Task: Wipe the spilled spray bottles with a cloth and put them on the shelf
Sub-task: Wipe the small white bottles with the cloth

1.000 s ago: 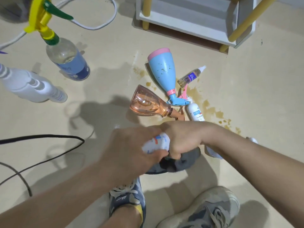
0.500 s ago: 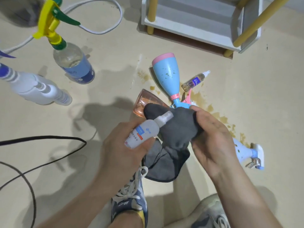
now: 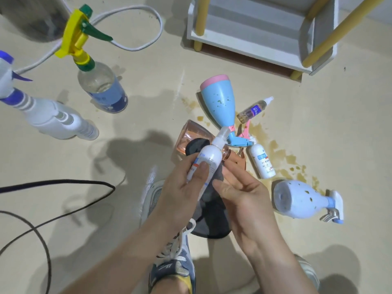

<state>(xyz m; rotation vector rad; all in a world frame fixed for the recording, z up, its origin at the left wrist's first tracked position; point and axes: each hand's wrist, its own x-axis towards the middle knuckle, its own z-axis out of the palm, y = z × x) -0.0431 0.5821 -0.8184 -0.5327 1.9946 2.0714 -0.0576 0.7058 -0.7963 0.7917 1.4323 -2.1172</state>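
Wipe step in hand: left hand (image 3: 186,194) has its fingers clamped round the small white spray bottle (image 3: 212,158), held nozzle-up above the floor, and right hand (image 3: 244,200) pinches the dark cloth (image 3: 212,221) against the bottle's lower side. Next, I'd say: finish the rub, then stand it on the shelf (image 3: 250,49), well ahead. The spattered blue bottle (image 3: 218,102) and others lie unwiped in the brown spill (image 3: 275,149).

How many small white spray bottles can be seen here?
2. The held white bottle is in the left hand, against the grey cloth. The floor white bottle lies right of it, among the brown spill. Others may be hidden.
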